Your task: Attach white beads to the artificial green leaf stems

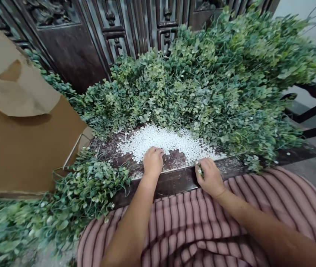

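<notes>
White pieces (160, 139) lie just beyond the left hand (152, 162), whose grip I cannot tell; at the bench's near edge (176, 181), the right hand (210, 178) pinches a green sprig (200, 171).

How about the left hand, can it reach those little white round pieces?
Probably yes: the left hand is at the near edge of the white round pieces, and neither green leaves nor cardboard lie between them.

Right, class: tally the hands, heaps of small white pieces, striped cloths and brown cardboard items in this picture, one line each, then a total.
Hands, left hand and right hand: 2
White heap: 1
Striped cloth: 1
Brown cardboard: 1
Total: 5
</notes>
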`<state>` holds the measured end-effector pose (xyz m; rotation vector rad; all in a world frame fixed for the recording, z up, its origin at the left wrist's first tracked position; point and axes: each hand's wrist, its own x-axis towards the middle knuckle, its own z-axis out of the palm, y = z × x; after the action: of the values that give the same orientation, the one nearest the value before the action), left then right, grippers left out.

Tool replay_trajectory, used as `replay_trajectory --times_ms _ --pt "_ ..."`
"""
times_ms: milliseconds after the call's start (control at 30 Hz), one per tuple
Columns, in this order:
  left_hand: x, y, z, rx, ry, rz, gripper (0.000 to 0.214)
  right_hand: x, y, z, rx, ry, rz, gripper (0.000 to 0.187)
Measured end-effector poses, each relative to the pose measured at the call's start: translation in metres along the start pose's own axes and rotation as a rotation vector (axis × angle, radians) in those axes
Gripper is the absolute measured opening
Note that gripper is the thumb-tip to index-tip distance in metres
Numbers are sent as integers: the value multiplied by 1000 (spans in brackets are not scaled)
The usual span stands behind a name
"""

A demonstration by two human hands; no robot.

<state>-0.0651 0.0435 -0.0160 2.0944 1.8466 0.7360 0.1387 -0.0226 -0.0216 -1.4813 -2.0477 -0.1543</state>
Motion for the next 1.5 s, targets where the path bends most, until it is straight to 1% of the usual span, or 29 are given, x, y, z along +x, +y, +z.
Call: replay_trajectory --times_ms 167,300,400,533,600,733,800,900,1033,1200,1367,1500 --pt "3 -3 -3 -49 -10 -21 18 2 -3 -1 -48 -31 -1 10" --pt "0 -3 -5 -104 54 -28 21 2 -3 -2 -37 6 -1 10" --pt "-8 2 -5 -158 119 -14 18 1 -3 -2 -33 37 4 11" --pt "-24 12 -8 -257 148 -27 16 1 -3 -5 -39 -5 55 14" --pt "-29 16 -8 -351 138 -102 14 1 -3 -6 -31 -16 78 14" --pt "-28 18 -5 -599 108 -386 12 -1 -2 -7 15 -3 98 13" --pt "-24 20 -4 -637 112 -437 14 -2 -1 -7 50 5 107 12" --pt "-19 24 -5 -664 98 -442 18 -2 0 -8 92 23 122 12" --pt "-17 35 -6 -729 48 -434 27 -2 1 -8 110 31 137 11" --pt "-18 46 1 -811 37 -434 29 -4 2 -9 100 27 132 12" --pt "-18 47 7 -864 44 -444 28 -4 2 -8 112 46 108 12" --pt "-20 44 3 -905 25 -454 28 -3 1 -7 97 58 87 13"
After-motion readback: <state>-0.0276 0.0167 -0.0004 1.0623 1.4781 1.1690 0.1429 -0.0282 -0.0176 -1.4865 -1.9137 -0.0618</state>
